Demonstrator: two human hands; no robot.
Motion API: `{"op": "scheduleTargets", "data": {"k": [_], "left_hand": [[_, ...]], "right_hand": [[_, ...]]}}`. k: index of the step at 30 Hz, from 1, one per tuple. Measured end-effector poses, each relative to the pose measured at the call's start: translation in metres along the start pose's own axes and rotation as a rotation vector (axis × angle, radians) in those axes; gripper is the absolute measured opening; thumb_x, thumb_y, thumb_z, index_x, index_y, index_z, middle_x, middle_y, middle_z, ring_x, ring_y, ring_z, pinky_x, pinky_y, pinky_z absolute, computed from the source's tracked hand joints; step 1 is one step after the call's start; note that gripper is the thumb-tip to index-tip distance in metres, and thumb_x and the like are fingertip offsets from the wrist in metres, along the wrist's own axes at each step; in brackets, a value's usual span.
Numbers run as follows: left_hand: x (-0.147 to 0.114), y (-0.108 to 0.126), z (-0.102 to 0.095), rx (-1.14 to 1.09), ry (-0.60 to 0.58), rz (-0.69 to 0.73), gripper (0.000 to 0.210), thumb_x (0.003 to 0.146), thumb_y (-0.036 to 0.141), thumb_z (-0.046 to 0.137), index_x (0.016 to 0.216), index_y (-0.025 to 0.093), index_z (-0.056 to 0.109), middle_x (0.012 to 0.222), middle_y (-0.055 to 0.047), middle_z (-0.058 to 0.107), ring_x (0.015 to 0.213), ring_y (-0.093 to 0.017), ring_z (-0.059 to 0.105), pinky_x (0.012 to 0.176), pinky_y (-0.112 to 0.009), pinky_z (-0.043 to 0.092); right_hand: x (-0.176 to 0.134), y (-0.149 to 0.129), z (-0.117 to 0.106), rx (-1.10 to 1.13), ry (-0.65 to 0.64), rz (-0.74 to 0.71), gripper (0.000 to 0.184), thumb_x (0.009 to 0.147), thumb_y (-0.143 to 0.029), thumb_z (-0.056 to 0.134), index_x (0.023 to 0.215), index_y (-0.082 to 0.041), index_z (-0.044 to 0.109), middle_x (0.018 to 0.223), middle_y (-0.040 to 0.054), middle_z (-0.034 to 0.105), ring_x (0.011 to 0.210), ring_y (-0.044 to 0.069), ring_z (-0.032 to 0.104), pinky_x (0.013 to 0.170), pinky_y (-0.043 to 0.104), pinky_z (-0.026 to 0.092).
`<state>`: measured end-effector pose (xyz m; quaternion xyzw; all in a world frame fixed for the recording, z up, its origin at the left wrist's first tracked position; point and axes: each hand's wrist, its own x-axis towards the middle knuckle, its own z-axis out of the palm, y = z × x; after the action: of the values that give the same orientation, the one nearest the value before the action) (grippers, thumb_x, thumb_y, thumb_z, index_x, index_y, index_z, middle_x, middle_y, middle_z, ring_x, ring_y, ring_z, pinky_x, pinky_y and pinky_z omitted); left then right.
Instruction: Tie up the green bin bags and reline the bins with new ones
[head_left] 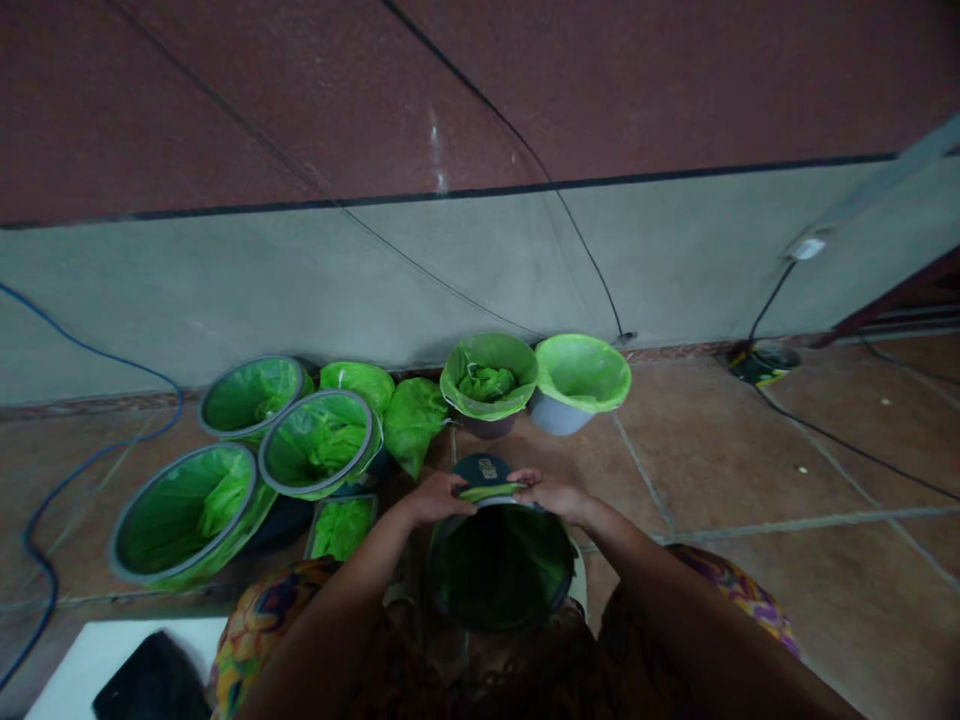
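The dark, round plastic bin (501, 575) is nearer than the light-grey, green-lined bucket (562, 415). Left hand (439, 497), right hand (553, 495): fingers clamped on light-green plastic liner (491, 491), bin's far rim.

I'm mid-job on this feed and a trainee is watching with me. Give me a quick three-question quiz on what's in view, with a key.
1. True or false: the left hand and the right hand are both at the far edge of the dark bin.
2. The cable on the floor at far left is:
A. yellow
B. blue
C. red
3. How many round, grey-rimmed bins with green liners stand to the left of the hands?

Key: 1. True. 2. B. 3. Three.
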<state>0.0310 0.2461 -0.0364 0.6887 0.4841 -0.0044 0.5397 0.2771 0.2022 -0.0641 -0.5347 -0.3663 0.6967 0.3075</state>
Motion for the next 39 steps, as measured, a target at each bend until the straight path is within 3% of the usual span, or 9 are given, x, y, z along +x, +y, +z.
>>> {"op": "scheduleTargets", "data": {"k": [3,9,14,20,24,27,31,36,39], "left_hand": [[-0.001,-0.005,0.005,-0.297,-0.034,-0.028,0.033,0.061,0.041,0.073,0.078,0.014,0.069,0.067,0.002,0.062,0.063,-0.013,0.055,0.060,-0.024,0.040],[-0.002,0.001,0.014,-0.584,-0.002,-0.147,0.036,0.052,0.039,0.078,0.076,0.015,0.067,0.060,0.003,0.060,0.053,-0.011,0.050,0.055,-0.024,0.038],[0.003,0.003,0.022,-0.550,0.023,-0.144,0.031,0.059,0.042,0.075,0.072,0.015,0.067,0.056,0.004,0.056,0.050,-0.010,0.045,0.052,-0.024,0.033],[0.005,0.000,0.018,-0.427,0.097,-0.103,0.040,0.064,0.051,0.072,0.074,0.012,0.070,0.062,0.001,0.058,0.056,-0.011,0.047,0.057,-0.025,0.034],[0.003,-0.010,0.013,-0.376,0.043,-0.168,0.039,0.064,0.052,0.072,0.071,0.013,0.069,0.063,0.002,0.059,0.059,-0.012,0.047,0.058,-0.026,0.033],[0.002,-0.019,0.015,-0.378,0.012,-0.204,0.028,0.063,0.042,0.072,0.061,0.015,0.065,0.057,0.004,0.055,0.057,-0.011,0.045,0.057,-0.025,0.032],[0.002,-0.024,0.020,-0.408,0.077,-0.214,0.025,0.066,0.038,0.070,0.058,0.016,0.060,0.053,0.005,0.051,0.054,-0.010,0.043,0.056,-0.024,0.032],[0.004,-0.018,0.020,-0.536,0.159,-0.185,0.032,0.077,0.046,0.060,0.076,0.015,0.066,0.074,-0.002,0.066,0.067,-0.015,0.056,0.066,-0.028,0.043],[0.003,-0.014,0.018,-0.681,0.144,-0.177,0.033,0.072,0.045,0.065,0.080,0.013,0.067,0.076,-0.004,0.069,0.067,-0.017,0.059,0.067,-0.030,0.045]], "right_hand": [[-0.003,-0.001,-0.003,0.017,-0.004,0.022,0.040,0.049,-0.023,0.079,0.086,-0.018,0.066,0.076,-0.0004,0.067,0.066,0.014,0.057,0.068,0.028,0.045],[-0.003,-0.006,0.008,-0.080,0.148,0.062,0.038,0.056,-0.030,0.078,0.091,-0.018,0.069,0.075,0.0002,0.068,0.067,0.015,0.058,0.067,0.029,0.045],[0.005,-0.007,0.017,-0.155,0.220,0.017,0.028,0.056,-0.021,0.075,0.083,-0.018,0.070,0.074,-0.0002,0.069,0.066,0.015,0.059,0.066,0.027,0.046],[0.009,-0.004,0.007,-0.222,0.247,0.037,0.022,0.064,-0.023,0.070,0.086,-0.019,0.071,0.072,-0.0001,0.069,0.062,0.014,0.059,0.061,0.026,0.047],[0.012,0.001,0.000,-0.254,0.279,0.030,0.020,0.067,-0.025,0.069,0.086,-0.020,0.071,0.076,0.0015,0.072,0.065,0.015,0.062,0.061,0.026,0.049],[0.013,0.005,-0.002,-0.266,0.301,0.033,0.019,0.069,-0.027,0.068,0.087,-0.021,0.071,0.076,0.0021,0.072,0.066,0.016,0.063,0.061,0.026,0.050],[0.013,0.007,-0.003,-0.271,0.361,0.037,0.018,0.070,-0.029,0.069,0.087,-0.021,0.071,0.077,0.0029,0.073,0.068,0.017,0.065,0.063,0.027,0.052],[0.014,0.006,-0.003,-0.226,0.364,0.071,0.023,0.070,-0.028,0.071,0.091,-0.020,0.071,0.081,0.0042,0.074,0.071,0.017,0.067,0.065,0.027,0.054],[0.015,0.007,-0.006,-0.251,0.322,0.043,0.025,0.071,-0.031,0.071,0.092,-0.019,0.071,0.078,0.0048,0.074,0.067,0.018,0.067,0.062,0.028,0.054]]}}
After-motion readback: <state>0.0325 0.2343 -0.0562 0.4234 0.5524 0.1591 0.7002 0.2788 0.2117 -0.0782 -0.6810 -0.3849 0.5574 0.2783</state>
